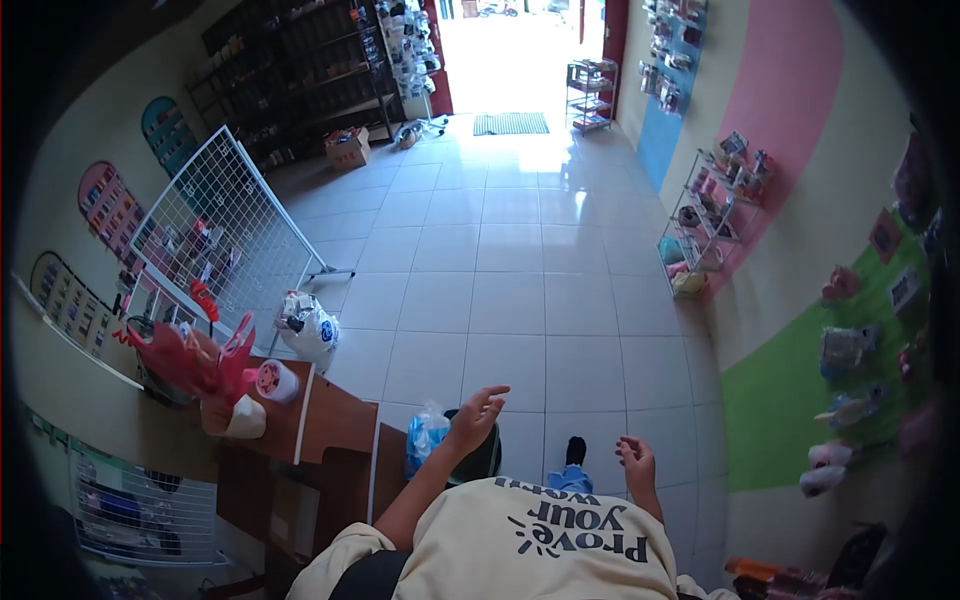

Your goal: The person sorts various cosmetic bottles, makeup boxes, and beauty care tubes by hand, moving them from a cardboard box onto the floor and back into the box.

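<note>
My left hand [476, 420] is held out in front of me with its fingers stretched to the right and nothing in them. Under and behind it sits a dark bin [484, 458], partly hidden by the hand and forearm. A blue and white plastic bag [427, 440] is beside the bin, close to my left wrist. On the other side, my right hand [637, 462] is raised near my body, fingers loosely bent and apart, holding nothing. Between the hands a foot in a dark sock or shoe [576, 451] shows on the tiles.
A brown wooden desk [340, 412] at left carries a white tub [277, 381] and a red plastic bag [190, 360]. Beyond are a white bag [311, 330] and a wire grid stand [225, 215]. Right stands a wire rack [710, 215]; a mat [511, 123] lies at the bright doorway.
</note>
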{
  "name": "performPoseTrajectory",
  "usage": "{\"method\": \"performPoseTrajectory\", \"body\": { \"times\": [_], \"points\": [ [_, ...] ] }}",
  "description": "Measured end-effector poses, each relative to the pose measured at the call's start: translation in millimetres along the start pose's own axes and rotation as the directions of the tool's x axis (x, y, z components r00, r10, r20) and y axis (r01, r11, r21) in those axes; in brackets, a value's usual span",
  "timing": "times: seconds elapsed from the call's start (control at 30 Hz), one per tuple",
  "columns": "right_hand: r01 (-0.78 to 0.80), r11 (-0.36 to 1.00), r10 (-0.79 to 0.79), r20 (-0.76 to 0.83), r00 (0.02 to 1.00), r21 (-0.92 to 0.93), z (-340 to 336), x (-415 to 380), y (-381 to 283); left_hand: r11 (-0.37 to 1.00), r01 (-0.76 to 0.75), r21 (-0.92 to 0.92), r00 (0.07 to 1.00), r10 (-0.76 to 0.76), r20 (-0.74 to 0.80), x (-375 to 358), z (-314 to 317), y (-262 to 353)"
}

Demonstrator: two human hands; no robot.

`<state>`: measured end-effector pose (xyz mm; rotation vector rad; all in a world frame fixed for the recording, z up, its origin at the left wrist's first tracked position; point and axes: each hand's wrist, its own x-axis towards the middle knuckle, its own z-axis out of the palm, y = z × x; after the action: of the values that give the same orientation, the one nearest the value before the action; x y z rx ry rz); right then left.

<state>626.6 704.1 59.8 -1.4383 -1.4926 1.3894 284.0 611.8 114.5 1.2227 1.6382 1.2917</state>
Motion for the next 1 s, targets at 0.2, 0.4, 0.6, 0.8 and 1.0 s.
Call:
{"method": "performPoseTrajectory", "body": {
  "times": [0.2,0.4,0.6,0.8,1.0],
  "points": [
    [0.032,0.999,-0.031,0.217,0.976,-0.001,0.7,184.5,-47.4,0.992,0.107,0.064,0.954,-0.084,-0.289,99.2,-1.7,3.5],
    [0.243,0.96,-0.173,0.389,0.905,-0.138,51.0,386.1,-140.3,0.985,0.168,0.041,0.865,-0.128,-0.485,164.9,-24.6,6.8],
    [0.365,0.931,-0.298,0.555,0.776,-0.012,186.4,512.2,-207.8,0.954,0.298,-0.028,0.668,-0.229,-0.708,193.5,-68.4,-45.4],
    [0.254,0.965,-0.227,0.684,0.694,0.063,335.1,572.9,-233.8,0.95,0.312,-0.035,0.571,-0.216,-0.792,298.1,-170.5,-73.6],
    [0.27,0.957,-0.263,0.716,0.647,0.108,421.2,668.4,-316.1,0.982,0.185,0.047,0.647,-0.086,-0.757,461.9,-274.6,-66.6]
  ]
}}
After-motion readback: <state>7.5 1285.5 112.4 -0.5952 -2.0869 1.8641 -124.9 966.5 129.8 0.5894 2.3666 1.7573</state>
